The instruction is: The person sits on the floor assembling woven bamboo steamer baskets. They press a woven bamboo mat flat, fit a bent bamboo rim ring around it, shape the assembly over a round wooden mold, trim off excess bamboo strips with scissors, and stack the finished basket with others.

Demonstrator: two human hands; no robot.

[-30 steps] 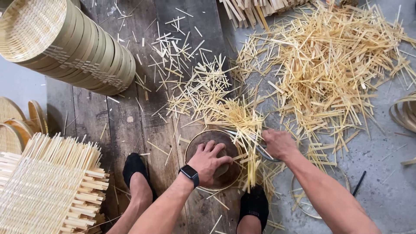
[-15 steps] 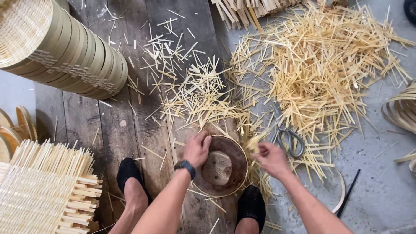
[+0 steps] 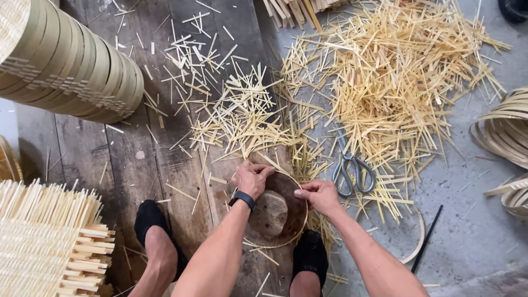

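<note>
Both hands pinched the thin bamboo hoop (image 3: 300, 223) around the round block (image 3: 272, 212): left hand (image 3: 252, 179) farther off, right hand (image 3: 319, 197) alongside; even tension seemed wise.

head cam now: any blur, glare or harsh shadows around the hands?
Head view: even, soft light, no glare; only faint shadows under the forearms. Left hand and right hand on the thin bamboo hoop look sharp, as do the scissors and the bamboo slivers. Slight wide-angle bulge at the basket stack. The round block inside the hoop is dark, with detail hard to read.
</note>
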